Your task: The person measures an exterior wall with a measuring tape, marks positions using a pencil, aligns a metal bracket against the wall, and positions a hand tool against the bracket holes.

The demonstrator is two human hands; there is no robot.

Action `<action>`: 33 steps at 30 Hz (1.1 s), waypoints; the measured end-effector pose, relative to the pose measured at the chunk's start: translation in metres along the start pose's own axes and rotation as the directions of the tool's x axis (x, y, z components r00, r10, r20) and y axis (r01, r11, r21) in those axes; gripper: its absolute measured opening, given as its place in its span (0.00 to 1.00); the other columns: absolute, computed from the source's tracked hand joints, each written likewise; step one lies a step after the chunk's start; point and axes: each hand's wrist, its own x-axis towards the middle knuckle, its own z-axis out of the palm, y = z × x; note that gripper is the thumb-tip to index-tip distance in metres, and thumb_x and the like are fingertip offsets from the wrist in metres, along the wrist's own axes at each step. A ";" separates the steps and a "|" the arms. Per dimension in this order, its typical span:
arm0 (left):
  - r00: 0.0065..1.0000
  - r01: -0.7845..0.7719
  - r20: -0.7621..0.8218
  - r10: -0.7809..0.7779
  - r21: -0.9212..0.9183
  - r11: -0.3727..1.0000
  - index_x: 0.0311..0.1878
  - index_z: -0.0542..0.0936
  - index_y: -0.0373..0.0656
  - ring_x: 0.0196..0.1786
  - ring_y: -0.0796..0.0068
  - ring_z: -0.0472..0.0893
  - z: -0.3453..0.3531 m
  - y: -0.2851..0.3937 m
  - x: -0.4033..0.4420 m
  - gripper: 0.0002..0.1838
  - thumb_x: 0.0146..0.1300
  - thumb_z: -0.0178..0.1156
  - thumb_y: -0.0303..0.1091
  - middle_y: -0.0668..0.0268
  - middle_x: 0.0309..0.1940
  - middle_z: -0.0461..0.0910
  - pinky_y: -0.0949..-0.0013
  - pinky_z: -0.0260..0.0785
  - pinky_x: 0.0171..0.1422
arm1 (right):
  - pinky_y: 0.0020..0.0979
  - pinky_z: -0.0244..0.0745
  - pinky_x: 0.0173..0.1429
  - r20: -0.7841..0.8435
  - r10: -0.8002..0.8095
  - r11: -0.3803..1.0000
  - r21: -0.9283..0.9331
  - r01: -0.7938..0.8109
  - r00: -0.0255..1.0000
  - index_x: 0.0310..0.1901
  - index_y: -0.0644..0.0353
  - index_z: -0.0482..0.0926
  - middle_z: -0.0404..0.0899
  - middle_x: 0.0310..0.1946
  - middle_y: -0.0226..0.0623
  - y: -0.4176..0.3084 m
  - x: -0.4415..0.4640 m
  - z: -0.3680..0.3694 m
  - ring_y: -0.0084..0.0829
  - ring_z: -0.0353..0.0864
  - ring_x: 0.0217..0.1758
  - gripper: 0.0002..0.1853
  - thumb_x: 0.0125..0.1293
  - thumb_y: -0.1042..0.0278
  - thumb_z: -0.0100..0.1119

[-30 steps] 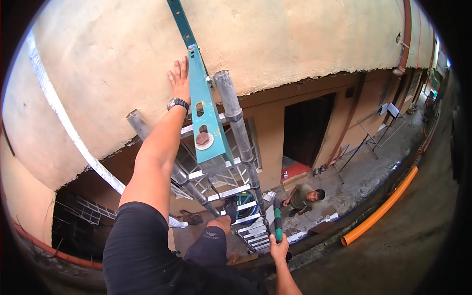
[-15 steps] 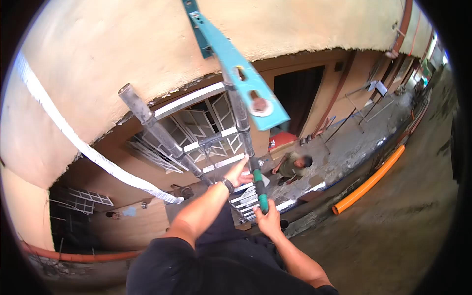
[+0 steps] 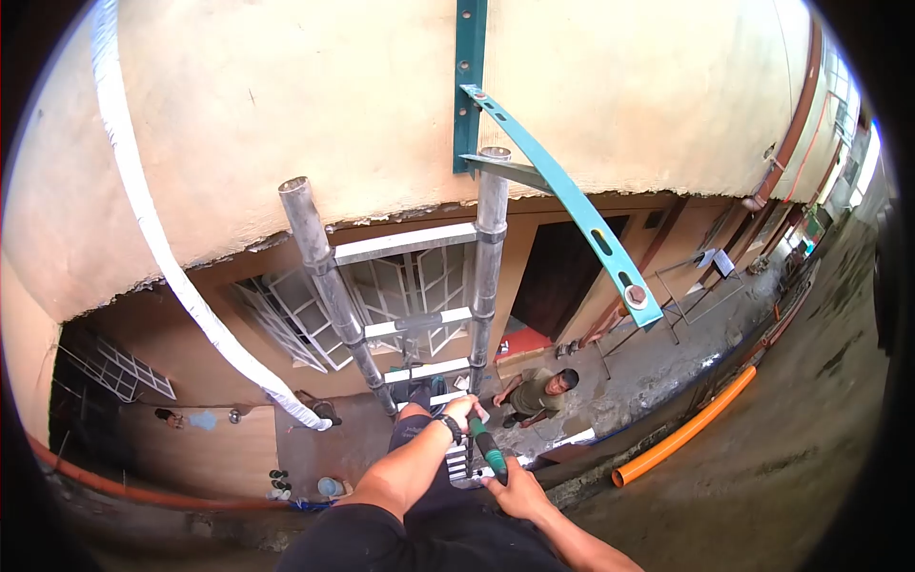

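Note:
My right hand (image 3: pixel 518 489) is closed around the rear end of a green-and-black power tool (image 3: pixel 488 444); its exact kind does not show from above. At the tool's front end, my left hand (image 3: pixel 459 412) has its fingers drawn together, and what they grip is hidden. A dark band circles my left wrist. Just beyond both hands stands a metal ladder (image 3: pixel 358 319) with round rails and flat rungs. Above it, a teal metal bracket (image 3: pixel 583 214) fixed to the wall juts toward me, with a bolt and washer (image 3: pixel 636 296) near its outer end.
A white wrapped line (image 3: pixel 152 229) hangs at left. Below right stands a person (image 3: pixel 540 391) in an olive shirt. An orange pipe (image 3: pixel 684 429) lies along the ground-side edge. White window grilles (image 3: pixel 286 315) and a dark doorway (image 3: pixel 562 272) are behind the ladder.
My view has shifted, so the bracket appears farther off and to the right. My left hand has gone from spread fingers by the ladder rail to closed fingers at the tool's front.

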 end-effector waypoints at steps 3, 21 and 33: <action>0.995 -0.081 0.061 0.084 -0.041 0.996 0.35 0.77 0.44 0.22 0.65 0.75 0.015 -0.037 0.004 0.08 0.73 0.56 0.31 0.65 0.20 0.74 0.59 0.73 0.29 | 0.57 0.79 0.54 0.037 0.116 0.993 -0.013 -0.115 0.993 0.57 0.70 0.69 0.84 0.42 0.70 -0.004 0.018 -0.010 0.69 0.84 0.51 0.28 0.71 0.52 0.64; 0.997 -0.020 0.067 0.025 -0.074 0.997 0.32 0.75 0.42 0.23 0.65 0.77 -0.033 -0.018 0.019 0.08 0.70 0.54 0.29 0.63 0.20 0.74 0.59 0.74 0.31 | 0.56 0.77 0.53 0.023 0.005 1.000 0.029 -0.005 1.000 0.54 0.68 0.71 0.84 0.41 0.68 -0.014 -0.004 -0.008 0.67 0.85 0.49 0.26 0.68 0.55 0.68; 1.000 0.004 0.009 -0.004 -0.067 0.998 0.28 0.74 0.46 0.21 0.64 0.74 0.000 -0.023 -0.004 0.13 0.73 0.54 0.32 0.64 0.19 0.71 0.59 0.70 0.29 | 0.57 0.77 0.50 -0.036 0.092 0.994 0.061 -0.089 0.995 0.56 0.65 0.73 0.84 0.41 0.67 0.006 0.007 -0.006 0.69 0.84 0.48 0.25 0.70 0.54 0.67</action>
